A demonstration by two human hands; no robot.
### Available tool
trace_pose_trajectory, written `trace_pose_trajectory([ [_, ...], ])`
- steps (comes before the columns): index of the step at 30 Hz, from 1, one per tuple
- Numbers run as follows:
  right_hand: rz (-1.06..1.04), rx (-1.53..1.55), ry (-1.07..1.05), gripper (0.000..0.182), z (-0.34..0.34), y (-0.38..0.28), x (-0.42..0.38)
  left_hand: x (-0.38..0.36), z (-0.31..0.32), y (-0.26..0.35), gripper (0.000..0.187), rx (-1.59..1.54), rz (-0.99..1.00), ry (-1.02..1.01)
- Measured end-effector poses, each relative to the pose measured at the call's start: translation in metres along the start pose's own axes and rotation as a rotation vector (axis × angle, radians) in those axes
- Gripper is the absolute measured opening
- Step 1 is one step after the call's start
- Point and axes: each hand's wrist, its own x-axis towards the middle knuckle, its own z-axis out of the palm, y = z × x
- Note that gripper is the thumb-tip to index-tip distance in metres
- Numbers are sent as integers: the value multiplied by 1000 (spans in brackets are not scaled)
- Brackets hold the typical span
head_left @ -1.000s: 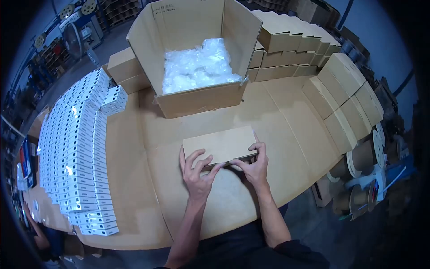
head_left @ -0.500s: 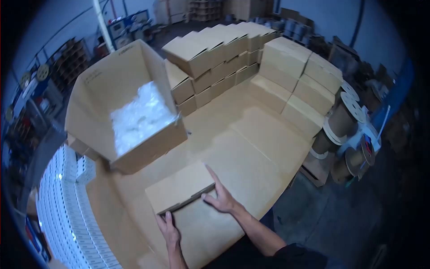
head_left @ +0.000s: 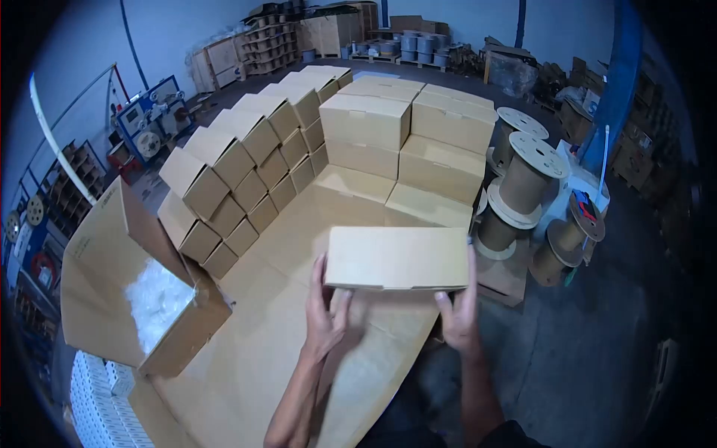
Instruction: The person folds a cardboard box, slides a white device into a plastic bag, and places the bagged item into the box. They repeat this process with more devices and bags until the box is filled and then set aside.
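A closed brown cardboard box (head_left: 398,256) is held up level above the cardboard-covered table (head_left: 276,328). My left hand (head_left: 326,317) grips its left end, thumb at the lower front edge. At the opposite end my right hand (head_left: 458,313) holds it the same way, with the fingers along the side. Just beyond the held box stand stacked closed boxes (head_left: 366,123) of a similar kind, in two columns with a lower step in front.
Further stacked cartons (head_left: 250,138) line the table's far left side. A large open carton (head_left: 187,336) holds clear plastic packing (head_left: 155,302). White small boxes (head_left: 97,403) sit at lower left. Cable spools (head_left: 526,172) stand on the floor beyond the right edge.
Both hands have lifted the box off the table and carried it right and forward, toward the stacked boxes. The view has swung to the right.
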Motion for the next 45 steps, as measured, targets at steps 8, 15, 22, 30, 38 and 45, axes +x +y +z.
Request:
trace_pose_trajectory([
  [8, -79, -151, 294, 63, -95, 35, 136, 201, 131, -4, 50, 264, 471, -251],
  [15, -78, -305, 384, 58, -89, 87, 201, 274, 162, -41, 53, 456, 623, -228],
  [22, -116, -426, 383, 56, -84, 94, 224, 314, 143, -54, 47, 897, 768, -201],
  [30, -46, -327, 294, 57, -86, 102, 234, 328, 138, -73, 50, 817, 669, -251],
  [38, 69, -467, 227, 59, -92, 83, 236, 328, 139, -78, 53, 852, 665, -234],
  [45, -217, -1024, 409, 66, -69, 69, 241, 296, 84, -42, 81, 857, 533, -178],
])
